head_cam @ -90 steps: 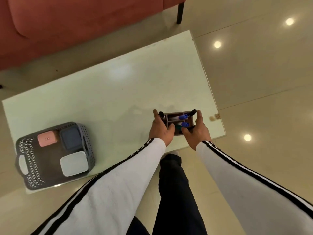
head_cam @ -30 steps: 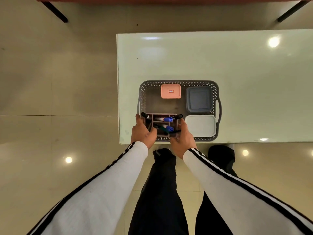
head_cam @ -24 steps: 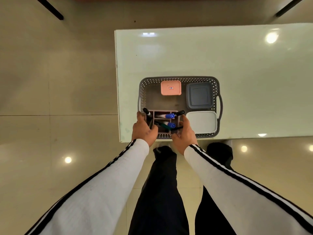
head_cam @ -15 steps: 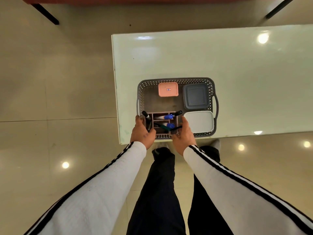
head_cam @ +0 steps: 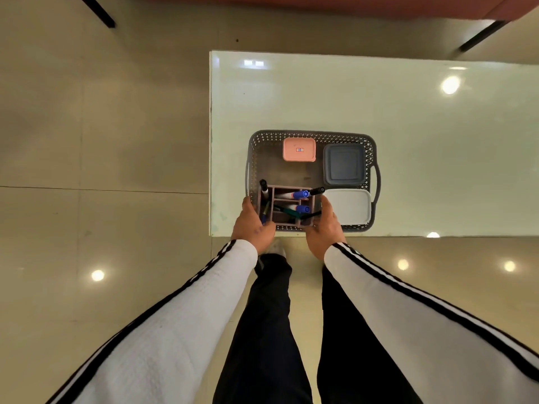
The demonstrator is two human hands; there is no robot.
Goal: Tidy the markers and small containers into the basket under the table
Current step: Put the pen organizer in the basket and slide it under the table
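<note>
A brown divided marker holder (head_cam: pixel 287 208) with several blue-capped and black markers sits in the near left corner of the grey perforated basket (head_cam: pixel 309 135). My left hand (head_cam: pixel 252 225) grips the holder's left side and my right hand (head_cam: pixel 325 228) grips its right side. Inside the basket also lie a pink container (head_cam: pixel 299 149), a dark grey container (head_cam: pixel 344 164) and a white container (head_cam: pixel 348 206). The basket stands on the pale green table (head_cam: pixel 408 112) near its front left corner.
The table's left edge runs just left of the basket and its front edge just below my hands. A red sofa (head_cam: pixel 350 4) with black legs stands beyond the table. Glossy beige floor tiles surround it; my dark trouser legs stand below.
I carried the marker holder from the table's right end to the basket and lowered it into the near left corner. Over the last second it has settled lower inside the basket.
</note>
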